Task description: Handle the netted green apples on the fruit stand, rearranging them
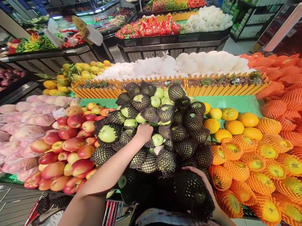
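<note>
My left hand (pixel 144 133) reaches into the middle of a heap of green apples. Its fingers curl downward, and whatever they grip is hidden beneath them. Close by lie a bare green apple (pixel 157 139) and a larger one in a black foam net (pixel 108 133). Many apples around the hand wear the same black nets. Low at the front, near my body, my right hand (pixel 202 177) curves around the side of a bulky bundle of black foam netting (pixel 190 191). Dark shadow hides what is inside that bundle.
Red apples (pixel 73 144) and pink-wrapped fruit (pixel 29 128) lie on the left. Orange-netted melons (pixel 258 165) and bare yellow melons (pixel 235 127) fill the right. A small yellow fence (pixel 225 86) runs behind, before white-wrapped produce (pixel 201 62). A shopping cart (pixel 111 214) stands below.
</note>
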The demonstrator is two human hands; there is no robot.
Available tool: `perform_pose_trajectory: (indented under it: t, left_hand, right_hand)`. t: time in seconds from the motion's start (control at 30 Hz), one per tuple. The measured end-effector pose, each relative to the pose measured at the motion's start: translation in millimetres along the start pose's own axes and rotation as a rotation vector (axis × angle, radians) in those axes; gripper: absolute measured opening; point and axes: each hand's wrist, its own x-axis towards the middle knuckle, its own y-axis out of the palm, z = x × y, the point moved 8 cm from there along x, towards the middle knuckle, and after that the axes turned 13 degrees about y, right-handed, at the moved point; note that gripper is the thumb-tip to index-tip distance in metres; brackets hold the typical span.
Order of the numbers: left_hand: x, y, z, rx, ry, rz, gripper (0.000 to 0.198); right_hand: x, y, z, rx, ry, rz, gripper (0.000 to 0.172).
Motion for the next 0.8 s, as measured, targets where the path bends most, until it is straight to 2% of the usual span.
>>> perform_pose_trajectory:
  t: [0.13, 0.27, 0.43, 0.53, 0.6, 0.73, 0.8]
  left_hand:
    - [3.7, -4.8, 14.9, 0.017, -0.003, 0.093, 0.025]
    - [0.6, -6.3, 21.7, 0.011, -0.006, 0.15, 0.028]
    - [-13.4, -17.9, 33.1, 0.082, -0.191, 0.165, 0.024]
    - [-22.9, -26.3, 33.3, 0.093, -0.24, 0.171, 0.023]
    - [-22.8, -29.0, 24.5, 0.091, -0.192, 0.153, 0.029]
    - [-11.1, -26.0, -1.4, 0.084, -0.007, 0.073, 0.049]
    - [-5.5, -19.7, -11.7, 0.068, 0.101, 0.051, 0.045]
  right_hand:
    - [-2.0, -16.3, -13.1, 0.03, 0.015, -0.059, 0.082]
    - [0.8, -20.6, -21.1, 0.038, 0.025, -0.048, 0.086]
    - [4.2, -18.4, -21.9, 0.037, -0.001, -0.025, 0.094]
    - [4.4, -16.9, -18.4, 0.014, -0.017, -0.032, 0.091]
    - [4.3, -16.2, -16.3, 0.004, -0.018, -0.04, 0.087]
    - [3.2, -17.0, -17.0, -0.005, -0.012, -0.07, 0.08]
    - [2.7, -18.0, -20.3, -0.009, 0.003, -0.077, 0.081]
